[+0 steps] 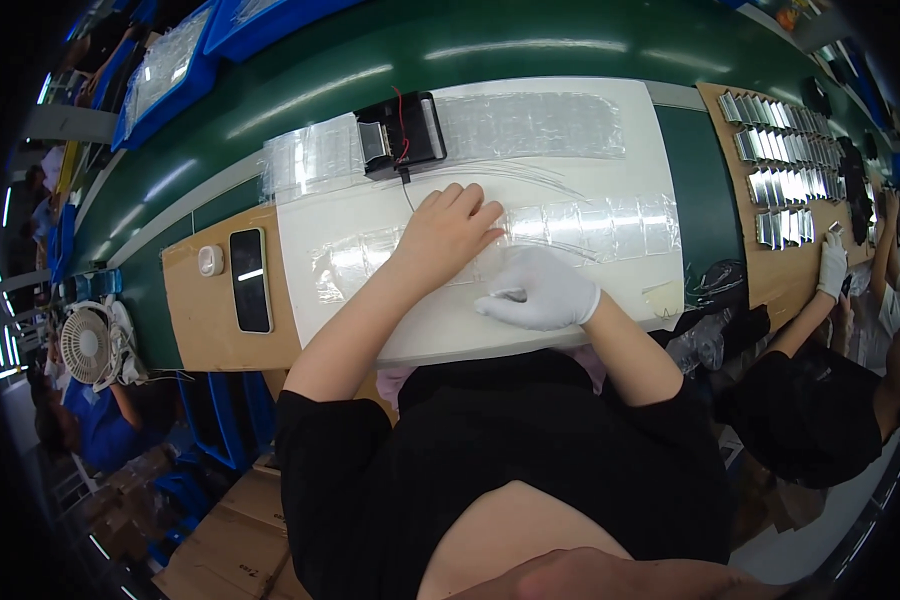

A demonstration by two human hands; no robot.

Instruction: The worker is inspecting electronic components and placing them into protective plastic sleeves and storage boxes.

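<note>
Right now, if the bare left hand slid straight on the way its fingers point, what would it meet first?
Probably the strip of clear plastic pouches lying across the white mat; the left hand points up and to the right along it, though depth is unclear.

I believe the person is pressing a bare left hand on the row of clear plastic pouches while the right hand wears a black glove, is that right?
Not quite: the glove on the right hand is white, not black. The rest holds: the bare left hand rests flat on the row of clear plastic pouches on the white sheet. The head view shows this.
</note>
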